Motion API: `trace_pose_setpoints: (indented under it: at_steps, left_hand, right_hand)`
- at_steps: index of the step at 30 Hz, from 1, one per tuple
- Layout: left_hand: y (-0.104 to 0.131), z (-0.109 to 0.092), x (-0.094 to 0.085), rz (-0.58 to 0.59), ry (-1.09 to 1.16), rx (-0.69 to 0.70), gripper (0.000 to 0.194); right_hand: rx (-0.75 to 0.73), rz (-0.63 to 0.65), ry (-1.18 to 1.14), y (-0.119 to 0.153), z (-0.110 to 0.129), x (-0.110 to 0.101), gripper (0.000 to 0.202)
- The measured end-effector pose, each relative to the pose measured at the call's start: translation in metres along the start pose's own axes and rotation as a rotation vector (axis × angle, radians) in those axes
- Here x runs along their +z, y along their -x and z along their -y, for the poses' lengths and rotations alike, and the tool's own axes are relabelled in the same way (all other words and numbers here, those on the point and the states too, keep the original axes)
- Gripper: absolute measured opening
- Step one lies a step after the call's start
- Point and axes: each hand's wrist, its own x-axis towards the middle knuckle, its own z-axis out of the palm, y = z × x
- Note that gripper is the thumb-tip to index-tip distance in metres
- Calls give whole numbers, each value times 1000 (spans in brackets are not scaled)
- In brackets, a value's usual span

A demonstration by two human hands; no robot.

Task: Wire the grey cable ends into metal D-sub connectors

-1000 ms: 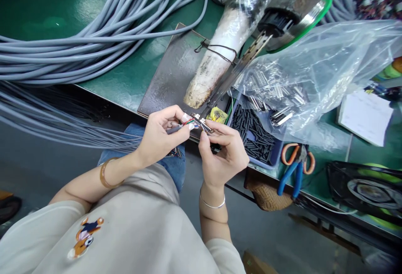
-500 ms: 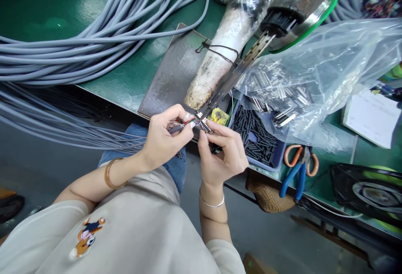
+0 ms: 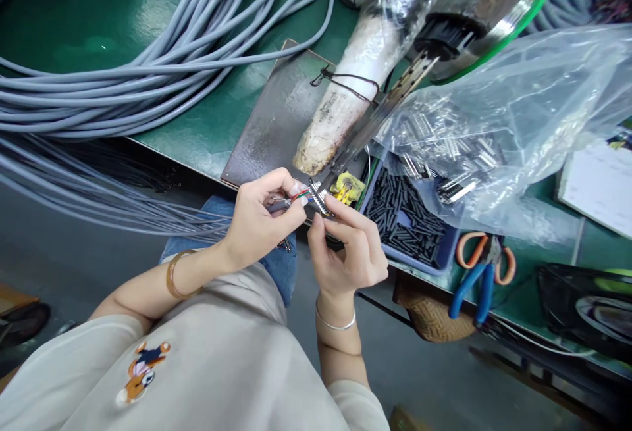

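Observation:
My left hand point(image 3: 264, 217) is closed on the stripped end of a grey cable point(image 3: 279, 205), whose red, green and other thin wires fan out past the fingertips. Those wires reach a small metal pin connector point(image 3: 318, 197). The thumb and index finger of my right hand point(image 3: 350, 240) pinch the connector's near side. Just beyond it is the tip of a soldering iron point(image 3: 345, 154), beside a stained white wrapped tube point(image 3: 320, 135). A yellow sponge point(image 3: 348, 187) lies close to the right fingertips. Whether each wire is joined to a pin is too small to tell.
Grey cable coils point(image 3: 148, 82) cover the bench's left side. To the right stand a blue tray point(image 3: 447, 253) of black sleeves, a clear bag point(image 3: 538, 108) of connectors, pliers point(image 3: 481, 273) and a solder spool point(image 3: 513, 29). A metal plate point(image 3: 266, 115) lies under the wrapped tube.
The connector has turned slightly between the hands, with its row of pins now showing more plainly. Both hands keep their hold. The whole view has shifted a little.

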Motion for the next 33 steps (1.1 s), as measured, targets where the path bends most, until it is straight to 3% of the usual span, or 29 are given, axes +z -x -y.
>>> trace_pose_setpoints:
  at_steps: [3, 9, 18, 33]
  left_hand:
    - [1, -1, -1, 13, 24, -29, 14]
    - [2, 1, -5, 23, 39, -59, 15]
    - [3, 2, -2, -27, 1, -1, 16]
    - [1, 0, -1, -44, -87, 45, 13]
  right_hand:
    - [38, -16, -18, -1, 0, 0, 16]
    - [266, 26, -194, -5, 1, -3, 14]
    - [127, 6, -104, -5, 2, -2, 18]
    - [109, 13, -79, -5, -1, 2, 17]
